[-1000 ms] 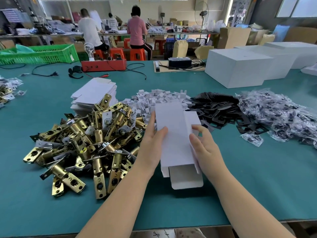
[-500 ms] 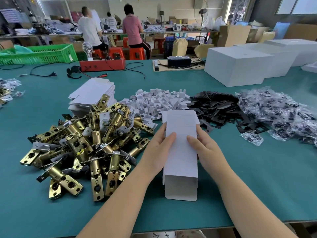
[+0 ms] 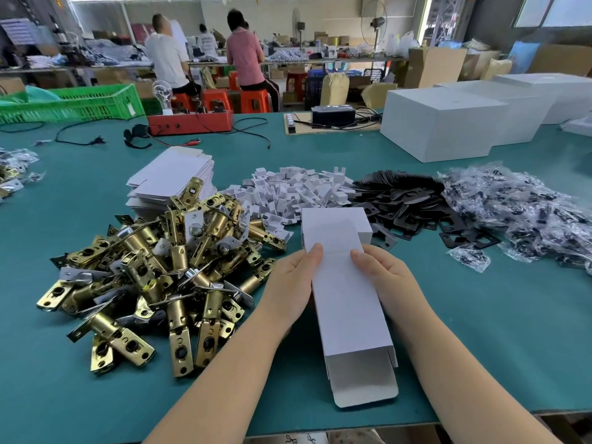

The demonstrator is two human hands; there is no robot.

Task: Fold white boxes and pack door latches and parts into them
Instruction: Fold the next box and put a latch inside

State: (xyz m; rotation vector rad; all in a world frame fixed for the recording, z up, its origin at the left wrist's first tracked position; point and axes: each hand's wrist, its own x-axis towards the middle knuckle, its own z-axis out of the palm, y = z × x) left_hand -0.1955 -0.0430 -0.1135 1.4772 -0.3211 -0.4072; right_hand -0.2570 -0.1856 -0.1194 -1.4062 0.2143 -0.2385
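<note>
Nearest, the white box lies lengthwise on the desk, its near flap open toward the person and nothing packed in it yet. The left hand and right hand each grasp a long side of it, thumbs pressed on top near the far end, where the flaps look only partly tucked. So folding seems about half done; packing remains. Left of the grip sits the pile of door latches; beyond it, flat box blanks, white inserts, black plates, bagged parts.
</note>
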